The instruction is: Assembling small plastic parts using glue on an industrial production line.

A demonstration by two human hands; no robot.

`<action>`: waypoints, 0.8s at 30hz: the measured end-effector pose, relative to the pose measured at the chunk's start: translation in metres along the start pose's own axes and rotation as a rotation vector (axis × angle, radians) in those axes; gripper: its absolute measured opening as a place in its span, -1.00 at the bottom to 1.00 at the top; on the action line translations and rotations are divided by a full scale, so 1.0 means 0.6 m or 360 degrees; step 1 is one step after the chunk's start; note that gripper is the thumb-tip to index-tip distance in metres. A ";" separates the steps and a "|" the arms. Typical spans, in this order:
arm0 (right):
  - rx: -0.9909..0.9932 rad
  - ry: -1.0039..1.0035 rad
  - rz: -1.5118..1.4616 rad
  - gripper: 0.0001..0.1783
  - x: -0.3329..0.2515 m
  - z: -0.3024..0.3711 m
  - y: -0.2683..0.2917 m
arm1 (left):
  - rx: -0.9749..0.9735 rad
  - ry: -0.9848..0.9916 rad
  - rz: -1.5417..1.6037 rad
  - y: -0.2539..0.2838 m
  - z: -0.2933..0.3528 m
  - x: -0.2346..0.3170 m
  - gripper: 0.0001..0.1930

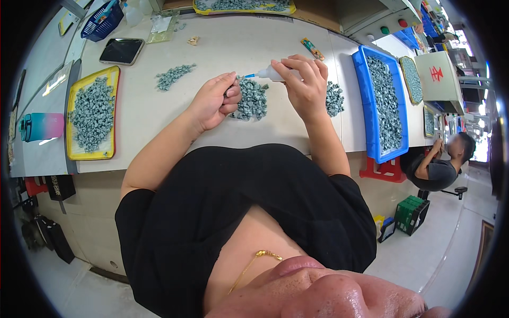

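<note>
My left hand (214, 100) is closed, thumb and fingertips pinched together; whatever it holds is too small or hidden to make out. In my right hand (308, 87) is a white squeeze bottle (269, 73), tipped sideways. Its narrow blue nozzle points left, close to the left fingertips. Beneath and between the hands lies a pile of small grey-green pieces (252, 103) on the white table (212, 138). A smaller heap (334, 99) shows beside my right wrist, and another loose heap (174, 77) lies farther left.
A blue tray (366, 114) full of similar pieces stands at right, a yellow tray (76, 157) at left. Behind are a phone (122, 51), a blue basket (95, 31) and a small colourful packet (312, 49). A seated person (437, 172) works far right.
</note>
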State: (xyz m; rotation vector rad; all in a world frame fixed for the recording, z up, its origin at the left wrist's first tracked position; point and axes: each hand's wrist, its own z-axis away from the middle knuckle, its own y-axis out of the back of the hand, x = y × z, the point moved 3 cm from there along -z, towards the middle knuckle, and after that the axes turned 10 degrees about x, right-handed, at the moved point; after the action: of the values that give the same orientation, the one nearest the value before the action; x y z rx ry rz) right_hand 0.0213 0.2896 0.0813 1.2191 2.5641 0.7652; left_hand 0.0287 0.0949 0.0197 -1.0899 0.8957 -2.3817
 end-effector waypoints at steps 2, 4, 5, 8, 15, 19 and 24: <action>0.0018 0.0014 0.0039 -0.57 -0.001 0.000 0.002 | -0.0013 -0.0005 -0.0008 0.000 0.000 0.000 -0.79; 0.0025 0.0010 0.0059 -0.58 -0.002 0.001 0.002 | -0.0029 -0.0012 -0.0019 0.000 -0.002 -0.001 -0.78; 0.0033 0.0007 0.0078 -0.58 -0.002 0.002 0.002 | -0.0044 -0.0022 -0.0029 0.000 -0.003 -0.001 -0.78; 0.0043 0.0018 0.0119 -0.59 -0.002 0.001 0.003 | -0.0027 -0.0028 -0.0048 -0.001 -0.002 -0.001 -0.78; 0.0074 -0.0091 -0.0005 -0.62 0.012 0.001 0.002 | -0.0026 -0.0015 -0.0046 -0.001 -0.002 -0.002 -0.79; 0.0112 -0.0478 -0.0223 -0.63 0.048 0.013 -0.011 | 0.0020 -0.0002 -0.0048 0.003 -0.005 -0.004 -0.79; -0.0241 -0.1389 -0.0719 -0.58 0.090 0.075 -0.072 | -0.0053 0.0032 -0.0052 0.000 -0.003 -0.005 -0.79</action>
State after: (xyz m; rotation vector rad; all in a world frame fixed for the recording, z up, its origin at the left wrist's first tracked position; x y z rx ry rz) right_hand -0.0244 0.3246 0.0226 0.6557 1.8827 0.2287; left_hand 0.0291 0.0976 0.0170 -1.1034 0.9343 -2.4166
